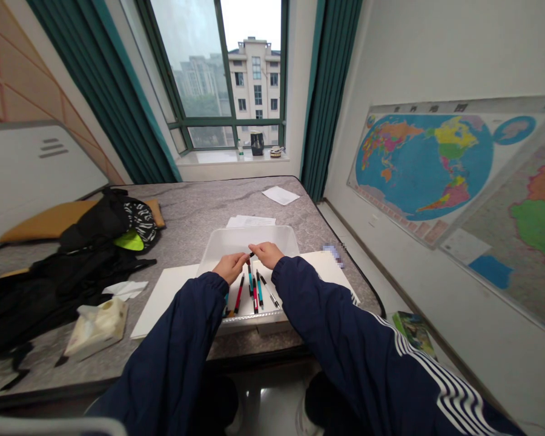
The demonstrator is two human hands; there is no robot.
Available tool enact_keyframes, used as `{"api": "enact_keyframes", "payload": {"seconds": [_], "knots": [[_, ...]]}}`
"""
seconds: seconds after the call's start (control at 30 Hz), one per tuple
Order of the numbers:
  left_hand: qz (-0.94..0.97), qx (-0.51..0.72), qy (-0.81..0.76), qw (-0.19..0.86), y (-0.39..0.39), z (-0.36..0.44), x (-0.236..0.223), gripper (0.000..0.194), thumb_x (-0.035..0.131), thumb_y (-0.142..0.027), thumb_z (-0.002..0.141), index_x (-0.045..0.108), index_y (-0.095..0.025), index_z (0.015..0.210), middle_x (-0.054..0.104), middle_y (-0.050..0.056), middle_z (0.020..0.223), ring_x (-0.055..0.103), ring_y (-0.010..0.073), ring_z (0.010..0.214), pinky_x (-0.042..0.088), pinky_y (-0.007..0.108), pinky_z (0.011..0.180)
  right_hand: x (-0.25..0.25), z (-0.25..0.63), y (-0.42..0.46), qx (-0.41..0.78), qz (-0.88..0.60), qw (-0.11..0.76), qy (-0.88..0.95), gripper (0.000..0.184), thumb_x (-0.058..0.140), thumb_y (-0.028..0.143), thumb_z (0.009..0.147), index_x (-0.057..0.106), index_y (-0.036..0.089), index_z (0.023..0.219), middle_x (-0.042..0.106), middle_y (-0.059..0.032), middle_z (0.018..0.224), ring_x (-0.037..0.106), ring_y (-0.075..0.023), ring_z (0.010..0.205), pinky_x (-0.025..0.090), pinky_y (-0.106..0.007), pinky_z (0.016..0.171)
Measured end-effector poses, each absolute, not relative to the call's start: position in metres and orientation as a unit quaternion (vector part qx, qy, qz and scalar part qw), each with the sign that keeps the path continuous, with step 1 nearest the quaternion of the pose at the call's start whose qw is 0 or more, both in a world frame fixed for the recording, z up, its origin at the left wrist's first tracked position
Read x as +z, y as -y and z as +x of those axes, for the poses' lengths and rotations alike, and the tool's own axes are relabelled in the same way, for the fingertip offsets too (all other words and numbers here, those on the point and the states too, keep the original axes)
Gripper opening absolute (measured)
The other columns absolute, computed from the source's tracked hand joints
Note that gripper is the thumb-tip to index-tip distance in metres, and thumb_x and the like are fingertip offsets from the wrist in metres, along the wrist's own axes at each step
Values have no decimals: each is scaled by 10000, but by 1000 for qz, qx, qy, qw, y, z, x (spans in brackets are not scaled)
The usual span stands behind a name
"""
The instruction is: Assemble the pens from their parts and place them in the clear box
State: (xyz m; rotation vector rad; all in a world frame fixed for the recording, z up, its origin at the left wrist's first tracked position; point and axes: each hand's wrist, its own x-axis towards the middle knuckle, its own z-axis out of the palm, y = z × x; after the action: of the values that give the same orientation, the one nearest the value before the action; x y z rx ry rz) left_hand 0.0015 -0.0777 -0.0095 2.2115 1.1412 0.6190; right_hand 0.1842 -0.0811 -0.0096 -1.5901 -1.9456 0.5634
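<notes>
Above a clear plastic bin (218,242), my two hands meet with their fingertips close together. My left hand (229,267) is closed, its fingers pinching what looks like a dark pen (251,255), mostly hidden between the fingers. From the other side, my right hand (267,254) is closed around the same pen's upper end. Below them in the bin lie several pens: a red pen (239,295), a teal pen (260,290), another red pen (255,298) and a clear-barrelled pen with a black end (269,292).
White sheets (163,297) lie beside and under the bin on the grey marbled table (200,200). Leftward are a tissue pack (100,327), a black bag (40,290) and a patterned cap (140,224). More papers (280,195) lie farther back.
</notes>
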Motion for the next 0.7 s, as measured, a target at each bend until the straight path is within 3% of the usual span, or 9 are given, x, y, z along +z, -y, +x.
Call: {"api": "enact_keyframes", "payload": {"seconds": [0.7], "knots": [[812,241,-442,295,74,3,-15,550,306,-543,924,687,-169,791,453,-26,487,458,146,514,367,257,571,0,181,86,185,-577,253,754,507,362,424,1021,688,147,750,611,-24,703,471,-122,673,282,-236,647]]}}
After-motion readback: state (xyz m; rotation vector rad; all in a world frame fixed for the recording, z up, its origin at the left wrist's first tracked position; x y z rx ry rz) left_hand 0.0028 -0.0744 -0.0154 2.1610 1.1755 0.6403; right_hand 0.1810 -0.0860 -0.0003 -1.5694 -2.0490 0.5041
